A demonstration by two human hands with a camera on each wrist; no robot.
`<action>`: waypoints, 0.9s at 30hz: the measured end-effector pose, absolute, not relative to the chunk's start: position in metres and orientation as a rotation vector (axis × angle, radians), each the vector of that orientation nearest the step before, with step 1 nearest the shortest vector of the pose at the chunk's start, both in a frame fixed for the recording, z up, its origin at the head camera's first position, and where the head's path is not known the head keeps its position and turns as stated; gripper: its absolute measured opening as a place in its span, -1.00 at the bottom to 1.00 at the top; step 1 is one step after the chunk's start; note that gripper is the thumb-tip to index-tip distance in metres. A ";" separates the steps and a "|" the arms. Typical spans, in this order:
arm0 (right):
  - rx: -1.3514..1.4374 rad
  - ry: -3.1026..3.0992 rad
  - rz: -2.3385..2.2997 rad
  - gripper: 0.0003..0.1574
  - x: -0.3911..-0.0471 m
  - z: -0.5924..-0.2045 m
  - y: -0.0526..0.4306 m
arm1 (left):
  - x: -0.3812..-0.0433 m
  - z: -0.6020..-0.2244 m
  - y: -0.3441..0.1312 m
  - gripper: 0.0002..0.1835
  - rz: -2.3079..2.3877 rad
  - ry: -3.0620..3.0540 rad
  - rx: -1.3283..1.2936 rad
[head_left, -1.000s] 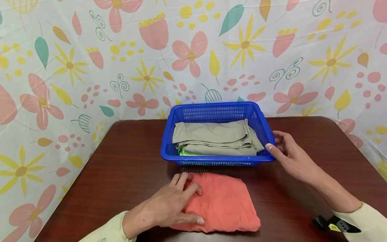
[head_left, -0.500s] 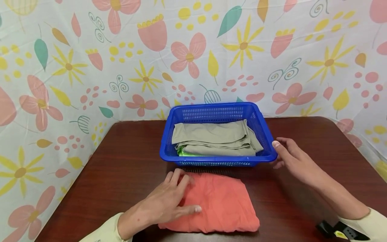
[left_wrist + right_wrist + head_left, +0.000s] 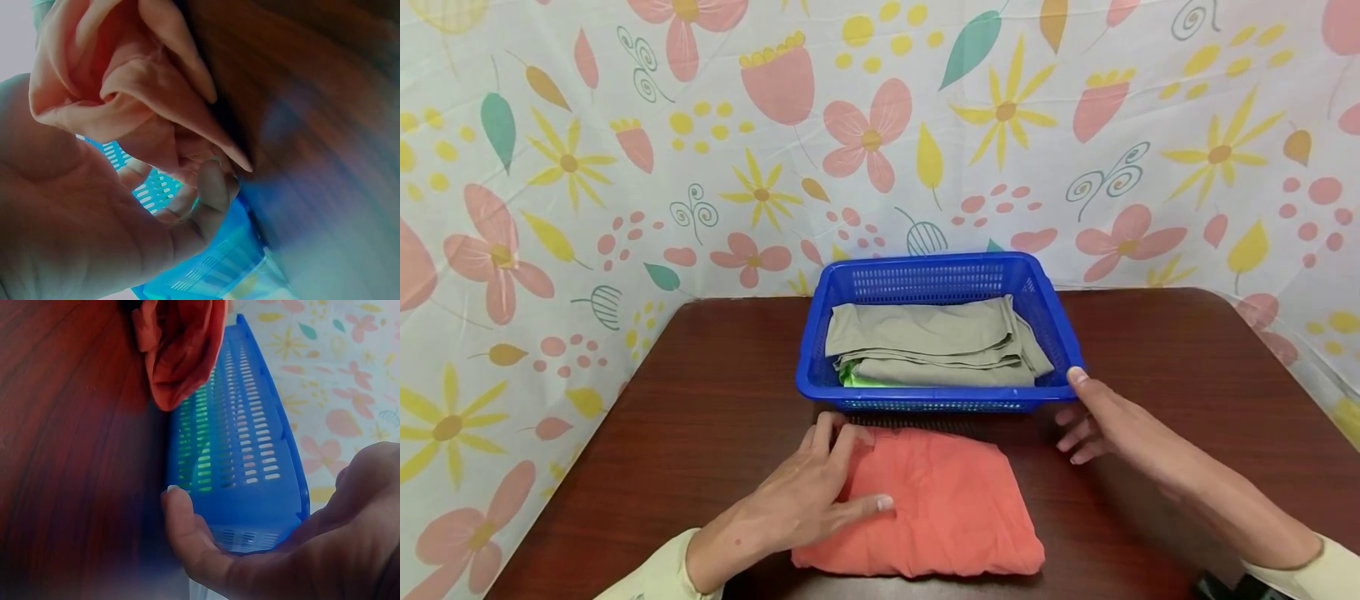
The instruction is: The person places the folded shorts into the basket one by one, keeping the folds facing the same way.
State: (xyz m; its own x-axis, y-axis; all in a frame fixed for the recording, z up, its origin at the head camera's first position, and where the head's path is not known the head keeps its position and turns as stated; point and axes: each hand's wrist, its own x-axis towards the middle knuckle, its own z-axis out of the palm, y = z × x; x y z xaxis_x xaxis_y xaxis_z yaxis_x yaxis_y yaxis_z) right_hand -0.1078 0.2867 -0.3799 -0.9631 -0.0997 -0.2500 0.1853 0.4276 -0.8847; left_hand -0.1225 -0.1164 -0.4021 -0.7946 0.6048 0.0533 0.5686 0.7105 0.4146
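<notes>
A folded orange-red cloth garment lies on the table in front of a blue plastic basket. My left hand is at the garment's left edge, its thumb reaching over the fabric and its fingers loosely bent by the far left corner. In the left wrist view, those fingers show beside the fabric's folds. My right hand is at the basket's near right corner, thumb at the rim and the other fingers spread below it. The right wrist view shows a fingertip beside the basket's lower side.
Folded grey-beige cloth lies in the basket, with a bright green piece under it. The brown wooden table backs onto a floral curtain. A dark strap shows near the right sleeve.
My right hand has slid along the basket's right side towards its near corner, its fingers lowering. My left hand has shifted slightly left on the garment, its fingers lifting off towards the edge.
</notes>
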 end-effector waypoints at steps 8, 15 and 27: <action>0.073 2.377 -1.511 -0.05 -0.104 -0.382 0.278 | -0.124 -0.401 -0.119 -0.17 0.674 2.805 0.840; 0.067 2.366 -1.459 -0.05 -0.101 -0.384 0.272 | -0.127 -0.398 -0.120 -0.02 0.686 2.798 0.751; 0.069 2.414 -1.351 -0.26 -0.095 -0.387 0.259 | -0.133 -0.399 -0.118 0.05 0.749 2.794 0.613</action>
State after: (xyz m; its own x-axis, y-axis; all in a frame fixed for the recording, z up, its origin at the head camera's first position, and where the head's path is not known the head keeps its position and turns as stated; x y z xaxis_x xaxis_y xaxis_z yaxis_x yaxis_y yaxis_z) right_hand -0.0953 0.2588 -0.3875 -0.9296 -0.1368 -0.3423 0.2202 0.5386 -0.8133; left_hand -0.1333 -0.1184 -0.3994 -0.8978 0.4349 -0.0695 0.3417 0.7874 0.5130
